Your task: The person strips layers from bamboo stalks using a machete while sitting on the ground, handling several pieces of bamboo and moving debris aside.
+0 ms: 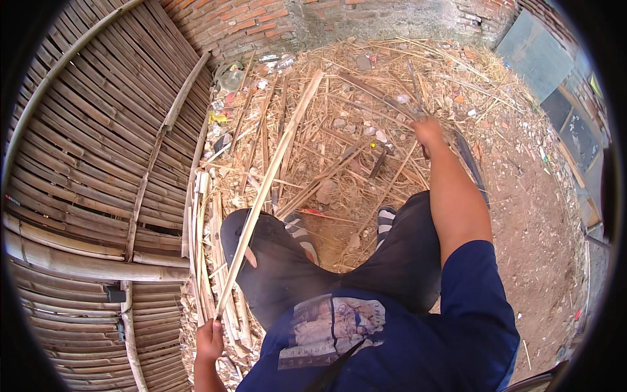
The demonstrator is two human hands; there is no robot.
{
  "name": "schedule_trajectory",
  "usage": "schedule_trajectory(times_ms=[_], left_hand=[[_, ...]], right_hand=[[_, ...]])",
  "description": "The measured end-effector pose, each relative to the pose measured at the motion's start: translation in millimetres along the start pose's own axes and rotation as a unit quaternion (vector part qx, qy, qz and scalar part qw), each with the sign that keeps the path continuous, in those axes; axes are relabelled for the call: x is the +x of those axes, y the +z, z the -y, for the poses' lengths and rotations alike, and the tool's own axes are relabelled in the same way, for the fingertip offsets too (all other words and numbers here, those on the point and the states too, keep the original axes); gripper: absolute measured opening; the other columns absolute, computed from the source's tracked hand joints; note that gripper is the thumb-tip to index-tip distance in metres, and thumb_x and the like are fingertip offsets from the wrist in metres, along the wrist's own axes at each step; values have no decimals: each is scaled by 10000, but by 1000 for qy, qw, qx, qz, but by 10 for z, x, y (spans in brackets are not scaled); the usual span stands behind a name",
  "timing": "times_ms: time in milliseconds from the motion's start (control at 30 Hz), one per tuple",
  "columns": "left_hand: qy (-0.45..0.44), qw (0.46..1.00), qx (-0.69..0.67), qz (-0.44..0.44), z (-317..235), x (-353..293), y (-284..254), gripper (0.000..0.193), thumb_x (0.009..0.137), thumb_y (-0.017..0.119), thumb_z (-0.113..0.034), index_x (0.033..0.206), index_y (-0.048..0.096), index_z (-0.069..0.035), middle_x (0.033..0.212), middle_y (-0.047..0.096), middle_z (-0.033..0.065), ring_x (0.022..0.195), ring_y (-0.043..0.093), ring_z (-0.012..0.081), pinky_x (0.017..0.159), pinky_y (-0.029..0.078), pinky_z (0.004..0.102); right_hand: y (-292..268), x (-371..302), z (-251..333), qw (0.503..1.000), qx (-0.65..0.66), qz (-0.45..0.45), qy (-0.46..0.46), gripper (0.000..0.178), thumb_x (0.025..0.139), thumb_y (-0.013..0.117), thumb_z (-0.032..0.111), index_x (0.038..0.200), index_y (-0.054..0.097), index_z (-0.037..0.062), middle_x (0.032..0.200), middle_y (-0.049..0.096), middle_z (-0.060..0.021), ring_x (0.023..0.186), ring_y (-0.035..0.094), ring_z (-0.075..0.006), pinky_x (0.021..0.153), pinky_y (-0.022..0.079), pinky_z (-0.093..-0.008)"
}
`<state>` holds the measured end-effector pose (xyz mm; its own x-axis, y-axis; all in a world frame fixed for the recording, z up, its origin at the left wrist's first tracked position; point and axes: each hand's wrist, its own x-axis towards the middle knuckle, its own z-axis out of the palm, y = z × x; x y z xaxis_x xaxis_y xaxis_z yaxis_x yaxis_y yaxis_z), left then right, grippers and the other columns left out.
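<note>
My left hand, low at the left, is closed around the near end of a long, pale split-bamboo strip. The strip slants up and away past my left knee, its far end above the littered ground. Farther out on the right, my right hand is closed, its arm stretched forward. Something dark and narrow shows just below and beyond its fingers; its kind cannot be made out. Dark strips and loose stalks lie close to this hand, and a dark curved piece lies to its right.
A slatted bamboo wall rises on the left, with more split strips lying along it. Shavings, stones and litter cover the ground between my feet and the brick wall. Grey panels lean at the far right, beyond bare soil.
</note>
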<state>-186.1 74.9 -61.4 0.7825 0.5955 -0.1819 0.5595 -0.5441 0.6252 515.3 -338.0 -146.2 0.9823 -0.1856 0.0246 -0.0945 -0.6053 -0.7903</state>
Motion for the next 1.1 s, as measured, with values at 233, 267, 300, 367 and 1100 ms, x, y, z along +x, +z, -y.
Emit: schedule_trajectory(times_ms=[233, 267, 300, 367, 1100], left_hand=[[36, 997, 64, -2, -519, 301, 191, 410, 1061, 514, -295, 785, 561, 4, 571, 529, 126, 516, 510, 233, 530, 423, 395], [47, 997, 59, 2, -558, 339, 254, 415, 1057, 519, -307, 782, 556, 2, 580, 537, 159, 515, 527, 284, 532, 423, 414], [48, 997, 64, -1, -576, 351, 317, 430, 1056, 520, -328, 780, 553, 0, 583, 540, 167, 518, 535, 302, 533, 423, 419], [42, 996, 73, -3, -670, 324, 428, 462, 1053, 524, -371, 775, 548, -3, 588, 547, 180, 523, 546, 333, 536, 427, 426], [14, 1000, 15, 20, -501, 149, 825, 468, 1074, 460, -372, 801, 509, 5, 588, 531, 227, 550, 558, 449, 526, 422, 484]], right_hand=[[-169, -749, 959, 974, 14, 67, -217, 379, 867, 767, 280, 1142, 670, 38, 964, 726, -173, 864, 703, -284, 785, 547, -411], [-195, -867, 1052, 966, 21, 88, -241, 356, 877, 752, 286, 1141, 677, 59, 959, 732, -177, 891, 711, -309, 814, 550, -421], [-196, -979, 1151, 957, 30, 112, -266, 335, 887, 736, 292, 1141, 683, 80, 955, 737, -180, 919, 719, -335, 843, 553, -432], [-206, -1214, 1352, 924, -7, 190, -331, 265, 867, 744, 239, 1074, 675, 89, 844, 708, -128, 810, 698, -302, 740, 544, -429], [60, -1867, 1511, 754, -183, 297, -556, 254, 779, 718, 105, 1029, 683, 135, 861, 717, -115, 794, 706, -301, 716, 566, -424]])
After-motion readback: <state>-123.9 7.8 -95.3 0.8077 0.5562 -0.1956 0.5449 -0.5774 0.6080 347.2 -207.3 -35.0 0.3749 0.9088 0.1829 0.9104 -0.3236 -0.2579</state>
